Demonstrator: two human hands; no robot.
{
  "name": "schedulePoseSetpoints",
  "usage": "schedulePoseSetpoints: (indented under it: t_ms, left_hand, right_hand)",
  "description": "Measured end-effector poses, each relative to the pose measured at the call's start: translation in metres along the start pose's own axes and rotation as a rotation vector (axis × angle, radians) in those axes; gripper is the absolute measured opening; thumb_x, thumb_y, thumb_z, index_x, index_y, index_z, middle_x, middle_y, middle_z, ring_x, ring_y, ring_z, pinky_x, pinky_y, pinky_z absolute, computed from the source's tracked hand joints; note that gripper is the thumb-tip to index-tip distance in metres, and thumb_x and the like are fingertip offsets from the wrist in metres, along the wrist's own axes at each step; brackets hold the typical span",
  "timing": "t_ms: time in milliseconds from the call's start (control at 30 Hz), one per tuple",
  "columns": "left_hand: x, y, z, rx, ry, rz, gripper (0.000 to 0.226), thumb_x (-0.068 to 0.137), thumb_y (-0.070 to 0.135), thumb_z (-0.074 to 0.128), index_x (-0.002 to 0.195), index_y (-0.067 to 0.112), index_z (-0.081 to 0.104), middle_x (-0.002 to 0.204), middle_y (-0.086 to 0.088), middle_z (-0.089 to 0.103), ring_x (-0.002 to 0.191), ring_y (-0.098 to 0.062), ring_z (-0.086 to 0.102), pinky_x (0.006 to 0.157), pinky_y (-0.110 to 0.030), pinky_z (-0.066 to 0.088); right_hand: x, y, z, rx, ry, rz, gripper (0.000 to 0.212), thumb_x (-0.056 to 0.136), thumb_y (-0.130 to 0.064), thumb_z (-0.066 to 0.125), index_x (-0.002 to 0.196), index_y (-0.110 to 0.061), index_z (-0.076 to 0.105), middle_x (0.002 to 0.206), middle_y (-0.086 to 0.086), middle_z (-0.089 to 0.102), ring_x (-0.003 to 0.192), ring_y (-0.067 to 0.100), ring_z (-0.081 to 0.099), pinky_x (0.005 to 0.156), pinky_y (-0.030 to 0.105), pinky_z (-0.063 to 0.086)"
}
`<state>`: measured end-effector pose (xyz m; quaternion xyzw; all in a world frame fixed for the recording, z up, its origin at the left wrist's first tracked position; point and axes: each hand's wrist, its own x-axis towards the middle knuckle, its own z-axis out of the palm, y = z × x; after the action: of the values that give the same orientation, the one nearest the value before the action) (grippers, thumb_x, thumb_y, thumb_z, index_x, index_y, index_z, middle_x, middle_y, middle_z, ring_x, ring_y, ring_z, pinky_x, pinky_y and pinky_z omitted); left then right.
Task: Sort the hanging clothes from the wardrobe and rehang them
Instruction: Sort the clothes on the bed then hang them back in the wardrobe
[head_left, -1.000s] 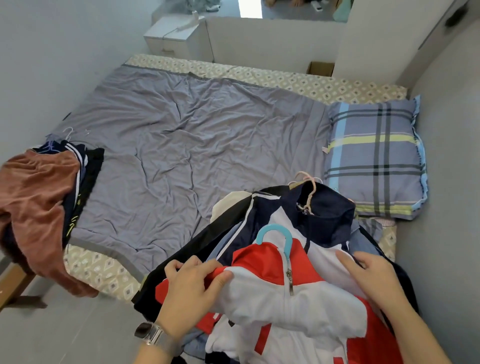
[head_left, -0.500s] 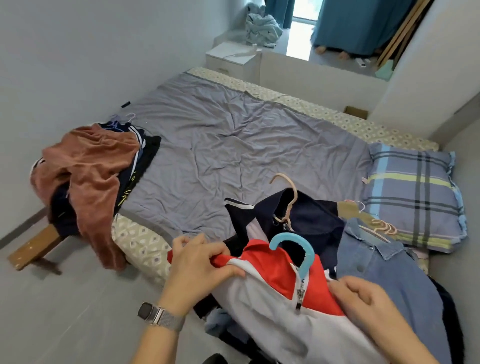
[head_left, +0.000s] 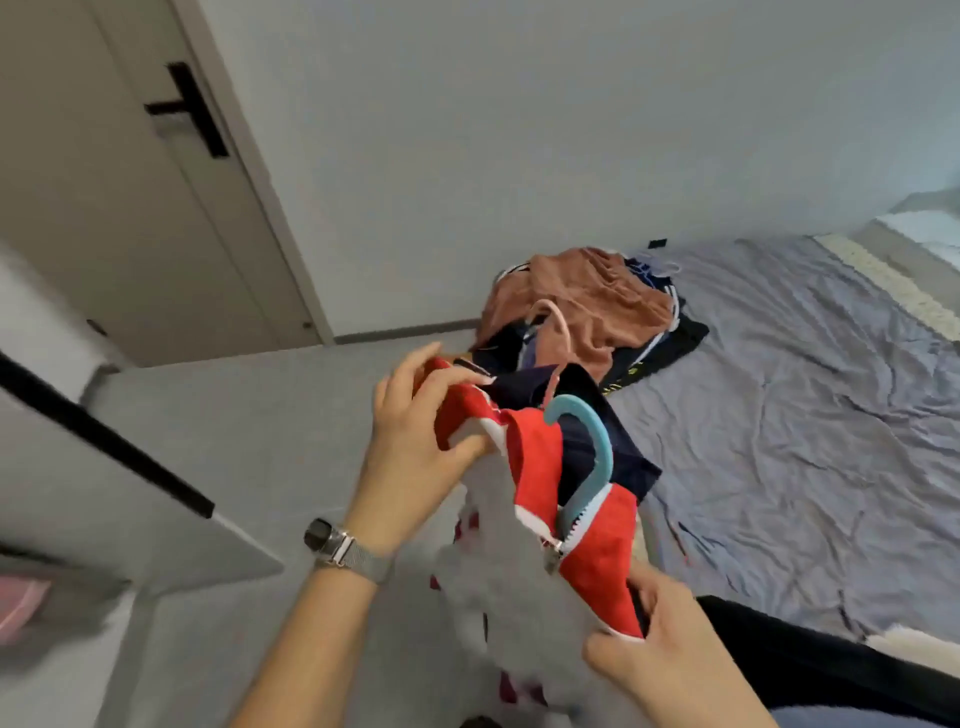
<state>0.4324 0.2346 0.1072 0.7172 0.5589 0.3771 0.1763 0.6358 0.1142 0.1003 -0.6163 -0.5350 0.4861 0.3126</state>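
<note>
I hold up a red and white zip jacket (head_left: 535, 467) on a light blue hanger (head_left: 592, 447). My left hand (head_left: 415, 441) grips its red left shoulder, a watch on that wrist. My right hand (head_left: 660, 670) grips the red right shoulder at the lower right. Behind the jacket hangs a navy garment (head_left: 618, 441) on a pink hanger (head_left: 558, 332); who or what carries it is hidden. A pile of clothes topped by a rust-brown garment (head_left: 587, 301) lies on the bed's far corner.
The bed with a wrinkled grey sheet (head_left: 805, 415) fills the right side. A closed door with a black handle (head_left: 187, 111) stands at the upper left. A white panel with a black strip (head_left: 104, 441), blurred, crosses the left. Grey floor lies below.
The view has swung left from the bed toward the door. Both hands have lifted the red and white jacket off the pile and carried it left, still gripping its shoulders.
</note>
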Motion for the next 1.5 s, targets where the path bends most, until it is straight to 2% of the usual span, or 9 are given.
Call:
schedulePoseSetpoints:
  t_ms: [100, 233, 600, 700, 833, 933, 1067, 1333, 1500]
  left_hand:
    - [-0.060, -0.015, -0.029, -0.324, 0.237, -0.497, 0.038, 0.072, 0.043, 0.074, 0.103, 0.033, 0.056, 0.110, 0.010, 0.057, 0.092, 0.004, 0.053, 0.076, -0.005, 0.040]
    - [-0.120, -0.017, -0.042, -0.791, 0.048, -0.838, 0.057, 0.053, 0.058, 0.070, 0.099, 0.024, 0.064, 0.089, 0.006, 0.071, 0.084, -0.005, 0.065, 0.080, -0.028, 0.054]
    - [-0.099, -0.067, -0.124, -0.434, 0.572, -1.239, 0.046, 0.055, 0.070, 0.054, 0.086, 0.036, 0.063, 0.096, 0.011, 0.067, 0.099, 0.002, 0.058, 0.093, -0.023, 0.043]
    - [-0.104, -0.084, -0.151, -0.569, 0.835, -1.289, 0.006, 0.083, 0.039, 0.061, 0.089, 0.036, 0.062, 0.090, 0.011, 0.067, 0.094, 0.003, 0.059, 0.081, -0.013, 0.043]
    - [-0.143, -0.116, -0.202, -0.656, 1.130, -1.328, 0.008, 0.085, 0.021, 0.059, 0.088, 0.023, 0.066, 0.071, 0.009, 0.071, 0.079, -0.012, 0.067, 0.082, -0.033, 0.052]
    - [-0.187, -0.147, -0.257, -0.563, 1.242, -1.346, 0.006, 0.087, 0.020, 0.056, 0.084, 0.024, 0.060, 0.076, 0.007, 0.066, 0.073, -0.009, 0.063, 0.076, -0.028, 0.052]
    - [-0.246, -0.193, -0.328, -0.459, 1.316, -1.334, 0.012, 0.091, 0.012, 0.049, 0.087, 0.015, 0.059, 0.054, 0.016, 0.060, 0.054, 0.001, 0.058, 0.054, -0.017, 0.043]
    - [-0.275, -0.270, -0.471, -0.455, 1.358, -1.274, 0.027, 0.083, 0.021, 0.057, 0.108, 0.009, 0.060, 0.081, 0.000, 0.067, 0.074, -0.014, 0.065, 0.071, -0.029, 0.049]
    - [-0.246, -0.325, -0.544, -0.488, 1.395, -1.160, 0.019, 0.088, 0.002, 0.052, 0.098, 0.014, 0.063, 0.079, -0.008, 0.067, 0.067, -0.016, 0.066, 0.061, -0.025, 0.055]
  right_hand:
    - [0.031, -0.027, 0.051, 0.019, -0.091, -0.089, 0.028, 0.047, -0.011, 0.054, 0.073, -0.010, 0.064, 0.050, -0.009, 0.049, 0.045, -0.001, 0.038, 0.046, 0.015, 0.030]
    - [0.055, -0.062, 0.121, 0.127, -0.347, -0.078, 0.033, 0.053, -0.005, 0.060, 0.084, -0.012, 0.068, 0.062, -0.002, 0.066, 0.053, 0.005, 0.055, 0.050, 0.017, 0.046]
    - [0.113, -0.132, 0.249, -0.097, -0.739, -0.222, 0.012, 0.080, -0.021, 0.072, 0.089, -0.030, 0.070, 0.070, -0.012, 0.072, 0.065, -0.004, 0.065, 0.062, 0.010, 0.048]
    - [0.123, -0.146, 0.286, -0.126, -0.979, -0.225, 0.033, 0.075, -0.009, 0.073, 0.102, -0.027, 0.069, 0.082, -0.009, 0.074, 0.079, 0.002, 0.068, 0.071, 0.014, 0.049]
    - [0.114, -0.175, 0.347, -0.075, -1.283, -0.218, 0.026, 0.064, -0.004, 0.077, 0.088, -0.012, 0.071, 0.072, -0.003, 0.072, 0.066, 0.005, 0.065, 0.061, 0.015, 0.046]
    - [0.100, -0.192, 0.413, -0.045, -1.300, -0.215, 0.012, 0.077, 0.000, 0.074, 0.071, -0.001, 0.064, 0.058, -0.006, 0.060, 0.052, 0.003, 0.051, 0.052, 0.012, 0.039]
    - [0.075, -0.209, 0.511, -0.069, -1.213, -0.252, 0.046, 0.088, -0.021, 0.063, 0.054, -0.015, 0.032, 0.057, -0.004, 0.025, 0.053, 0.007, 0.026, 0.050, 0.022, 0.021]
    - [0.081, -0.297, 0.654, -0.005, -1.244, -0.243, 0.059, 0.081, -0.056, 0.059, 0.069, -0.001, 0.039, 0.069, 0.005, 0.038, 0.065, 0.017, 0.035, 0.065, 0.031, 0.029]
    - [0.089, -0.337, 0.730, 0.030, -1.246, -0.397, 0.046, 0.093, -0.034, 0.056, 0.065, -0.010, 0.029, 0.067, 0.006, 0.022, 0.065, 0.023, 0.020, 0.061, 0.033, 0.020]
